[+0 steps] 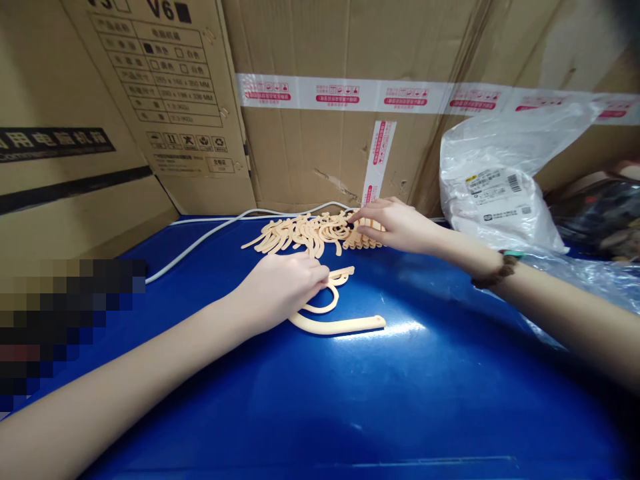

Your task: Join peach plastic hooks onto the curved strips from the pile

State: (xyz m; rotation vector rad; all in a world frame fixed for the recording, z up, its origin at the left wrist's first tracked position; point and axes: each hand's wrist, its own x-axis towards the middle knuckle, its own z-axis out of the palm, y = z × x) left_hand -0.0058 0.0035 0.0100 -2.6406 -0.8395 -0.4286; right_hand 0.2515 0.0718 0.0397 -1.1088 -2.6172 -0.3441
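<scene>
My left hand is closed above the blue surface, with thumb and fingers pinched on a cream-coloured curved piece. From under it come a round loop, a short straight bit and a long hooked arm; part of the piece is hidden by the hand. Farther back, a loose pile of small pale peach curved strips lies on the table. My right hand reaches over the pile's right end, fingers apart and fingertips at the strips. Beneath it, more strips lie side by side in a neater row.
Cardboard boxes wall in the back and left. A white cable runs behind the pile. A clear plastic bag with a label stands at the right, beside dark bagged items. The blue tabletop stretches toward me.
</scene>
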